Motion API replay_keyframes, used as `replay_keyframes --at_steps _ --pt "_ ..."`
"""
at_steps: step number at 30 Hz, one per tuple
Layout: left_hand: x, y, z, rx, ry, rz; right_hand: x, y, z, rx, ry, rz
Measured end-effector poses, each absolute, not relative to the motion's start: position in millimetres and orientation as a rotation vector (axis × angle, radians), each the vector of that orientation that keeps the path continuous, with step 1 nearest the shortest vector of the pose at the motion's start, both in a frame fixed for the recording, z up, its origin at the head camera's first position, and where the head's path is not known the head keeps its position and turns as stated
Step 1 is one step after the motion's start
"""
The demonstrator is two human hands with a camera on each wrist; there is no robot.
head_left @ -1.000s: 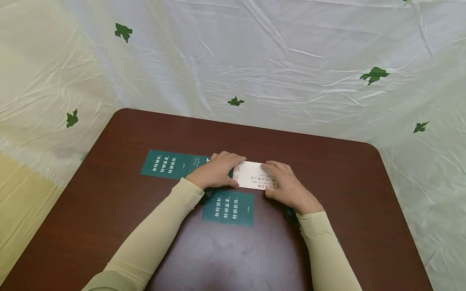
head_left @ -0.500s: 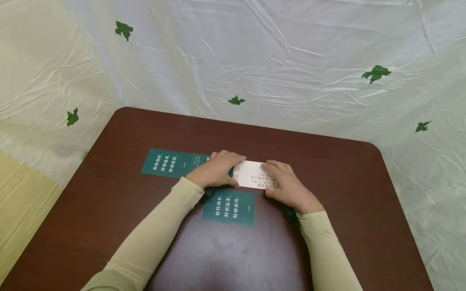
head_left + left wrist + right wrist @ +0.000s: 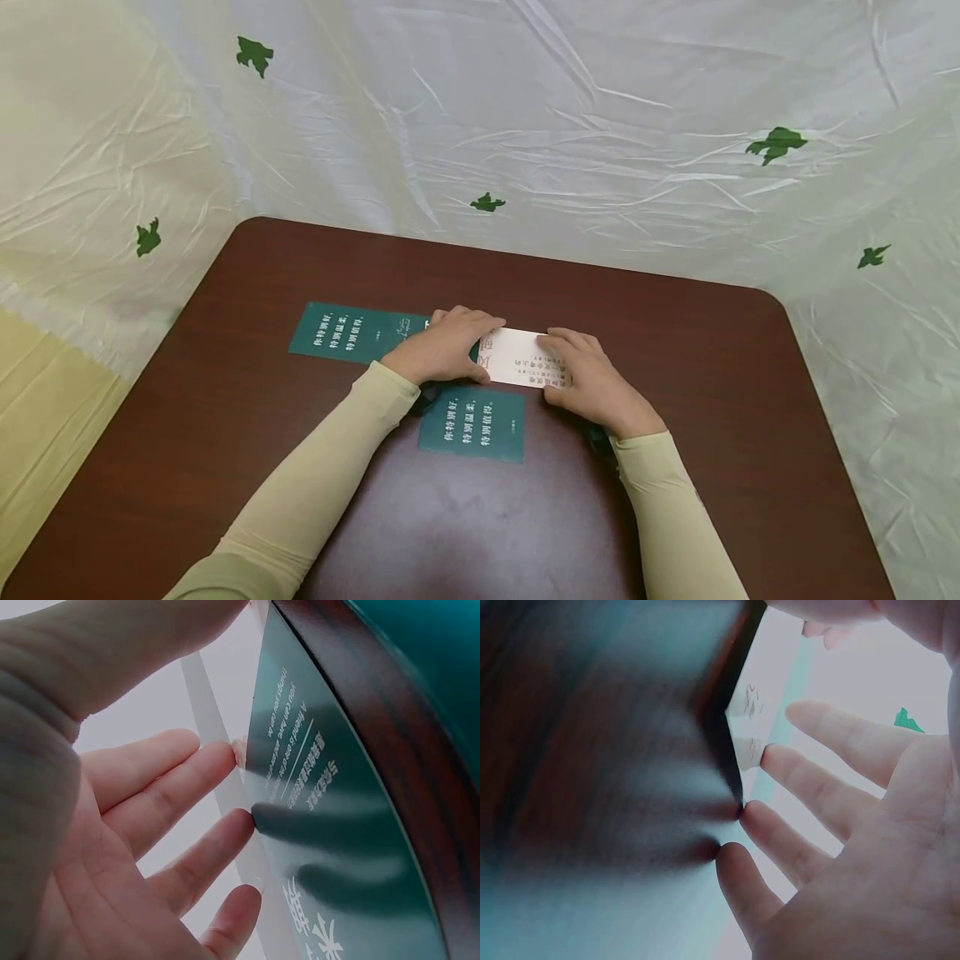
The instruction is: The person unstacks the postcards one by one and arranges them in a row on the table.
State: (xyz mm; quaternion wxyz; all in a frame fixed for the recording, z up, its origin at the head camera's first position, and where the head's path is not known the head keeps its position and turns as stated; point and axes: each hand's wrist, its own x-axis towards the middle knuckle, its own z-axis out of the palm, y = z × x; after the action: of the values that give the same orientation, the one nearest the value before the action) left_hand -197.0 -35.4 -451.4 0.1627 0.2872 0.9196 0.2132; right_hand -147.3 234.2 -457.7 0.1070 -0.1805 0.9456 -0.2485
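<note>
Unmoved, grips loosely spread: left hand [image 3: 441, 348] at nine o'clock of the white card [image 3: 515, 358], right hand [image 3: 597, 385] at three.

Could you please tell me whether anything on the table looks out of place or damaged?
No damage shows, but in the head view one teal card sits below the row formed by the white card and other teal cards, breaking the line.

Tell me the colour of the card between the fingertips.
White card with reddish print, clearest in the head view.
</note>
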Motion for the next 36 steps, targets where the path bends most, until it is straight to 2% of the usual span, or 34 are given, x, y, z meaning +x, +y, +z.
replay_keyframes --at_steps 16,27,31,36 --pt "-191.0 -39.1 -440.7 0.841 2.65 0.604 -141.3 229.6 -449.9 -0.539 2.856 -0.71" --pt "-123.9 -77.4 -435.1 0.996 2.714 0.534 -77.2 196.9 -443.8 -0.809 2.94 -0.58" --pt "-104.8 -86.2 -437.9 1.052 2.711 0.5 -69.6 187.0 -446.4 -0.846 2.931 -0.556" --pt "-96.5 -87.0 -438.0 1.069 2.719 0.447 -66.2 180.0 -446.5 -0.907 2.9 -0.535"
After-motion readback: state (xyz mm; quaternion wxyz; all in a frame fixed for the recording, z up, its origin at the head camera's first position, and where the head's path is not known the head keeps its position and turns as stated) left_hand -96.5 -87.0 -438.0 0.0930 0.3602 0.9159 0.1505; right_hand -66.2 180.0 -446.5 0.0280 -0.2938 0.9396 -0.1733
